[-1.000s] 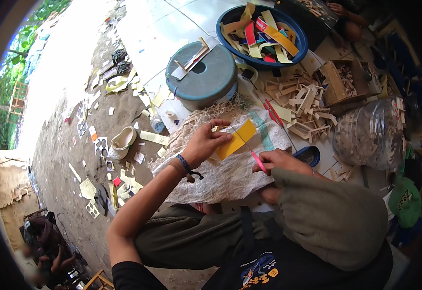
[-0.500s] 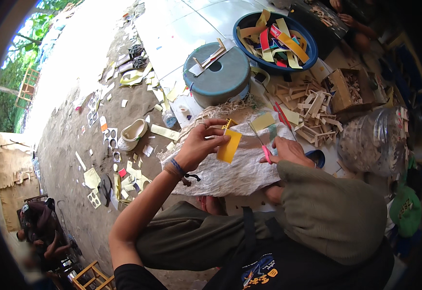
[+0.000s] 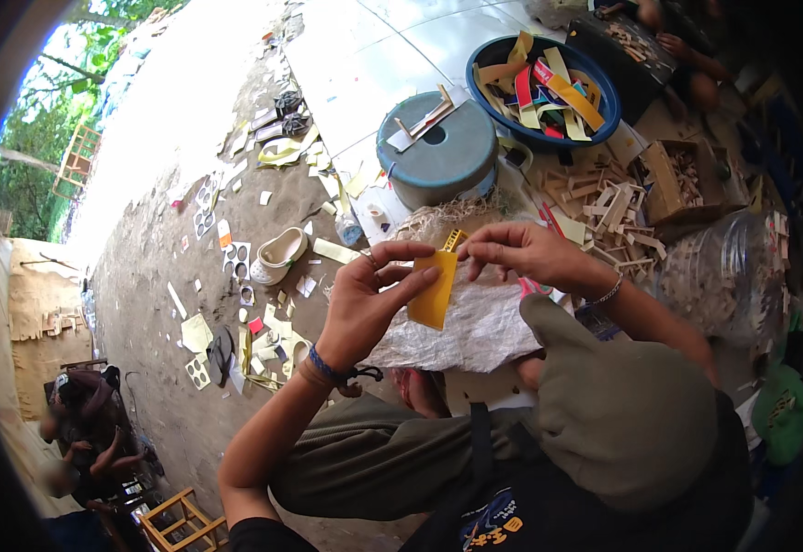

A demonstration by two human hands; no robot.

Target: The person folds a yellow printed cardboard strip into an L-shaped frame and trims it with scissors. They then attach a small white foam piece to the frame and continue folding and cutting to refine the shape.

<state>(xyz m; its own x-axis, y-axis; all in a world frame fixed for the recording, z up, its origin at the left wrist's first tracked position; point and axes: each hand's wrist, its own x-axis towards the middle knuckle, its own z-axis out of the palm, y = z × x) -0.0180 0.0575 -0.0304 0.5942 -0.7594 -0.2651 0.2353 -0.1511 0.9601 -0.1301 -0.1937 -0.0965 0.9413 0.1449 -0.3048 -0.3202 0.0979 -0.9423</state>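
My left hand pinches a small yellow rectangular sheet between thumb and fingers, holding it tilted above my lap. A narrow yellow piece with a dark pattern shows at its upper edge, between the hands. My right hand is brought up beside that edge with fingers curled together; whether they grip anything is hard to see. Below the right hand, the pink handles of scissors show on the white woven sack spread over my lap; the blades are hidden.
Ahead stands an upturned grey-blue tub bearing a small wooden piece. Beyond it is a blue basin of colored strips. Wood pieces and a cardboard box lie at right. A pale clog and paper scraps litter the left ground.
My right hand has let go of the scissors, leaving them on the sack, and moved left and up to the yellow sheet. My left hand still holds the sheet.
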